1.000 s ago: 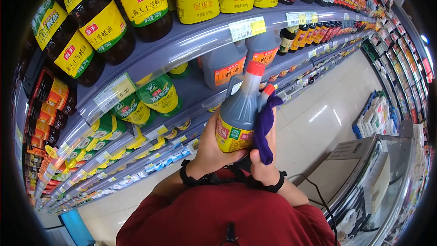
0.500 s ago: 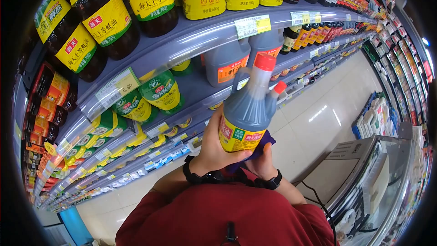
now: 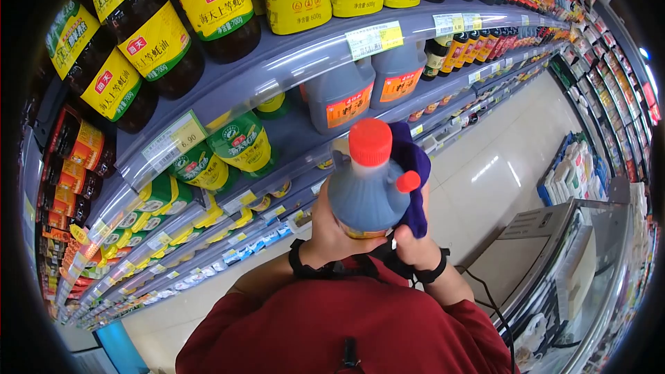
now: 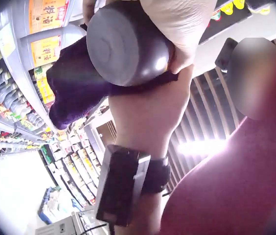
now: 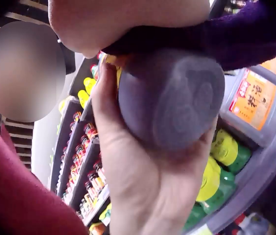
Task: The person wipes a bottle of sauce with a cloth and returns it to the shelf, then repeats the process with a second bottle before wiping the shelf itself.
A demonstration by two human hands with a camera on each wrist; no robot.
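Note:
A grey-looking plastic sauce bottle (image 3: 367,197) with a big red cap and a small red-capped side spout is tilted with its top toward the head camera. My left hand (image 3: 324,235) grips it around the lower body, mostly covering its yellow label. Against the bottle's other side, my right hand (image 3: 418,249) holds a purple cloth (image 3: 417,213), its thumb near the label. Both wrist views look up at the bottle's round base (image 4: 111,46). Left fingers and palm (image 5: 143,181) wrap the bottle in the right wrist view, with the cloth (image 5: 245,36) running above it.
Shelves of brown sauce bottles (image 3: 156,45), yellow packs (image 3: 294,0) and grey jugs (image 3: 339,100) stand in front. Green-and-yellow bottles (image 3: 239,142) sit lower left. A glass-sided counter (image 3: 582,270) with a dark cable (image 3: 485,291) nearby is at right.
The bottle's top has tipped toward the head camera, and the label has turned mostly out of sight. The cloth dropped low behind the bottle, then came back up along its right side.

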